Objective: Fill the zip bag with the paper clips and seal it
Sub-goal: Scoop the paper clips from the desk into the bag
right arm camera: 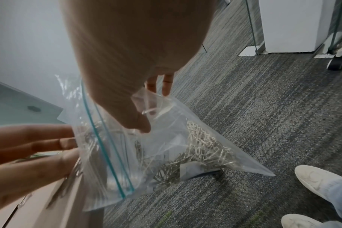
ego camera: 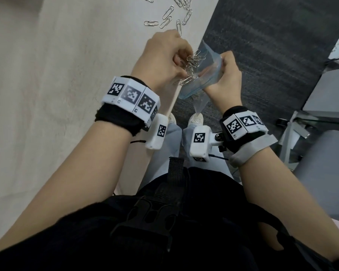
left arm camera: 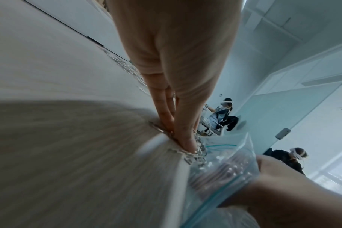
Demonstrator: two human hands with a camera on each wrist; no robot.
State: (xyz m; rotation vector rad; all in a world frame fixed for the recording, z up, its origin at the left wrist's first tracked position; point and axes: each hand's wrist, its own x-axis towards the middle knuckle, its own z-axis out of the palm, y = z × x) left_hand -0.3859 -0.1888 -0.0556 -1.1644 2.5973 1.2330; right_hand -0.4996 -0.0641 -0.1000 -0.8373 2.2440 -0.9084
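Note:
My left hand [ego camera: 181,61] is at the table edge [ego camera: 176,94], its straight fingers [left arm camera: 184,138] pushing a bunch of silver paper clips [ego camera: 193,59] over the edge. My right hand [ego camera: 228,75] grips a clear zip bag [ego camera: 202,79] with a teal zip line just below that edge, its mouth held open toward the clips. In the right wrist view the thumb [right arm camera: 135,121] pinches the bag's wall [right arm camera: 166,108]. Many clips [right arm camera: 201,148] lie in the bag's lower corner. The left fingers [right arm camera: 39,146] touch the bag's rim.
Several loose paper clips [ego camera: 166,18] lie farther along the pale wooden table [ego camera: 67,75]. Grey carpet [ego camera: 262,55] and my white shoes [right arm camera: 318,180] are below the bag. A glass-panelled desk stands at the right [ego camera: 321,114]. Two other people [left arm camera: 223,117] are across the room.

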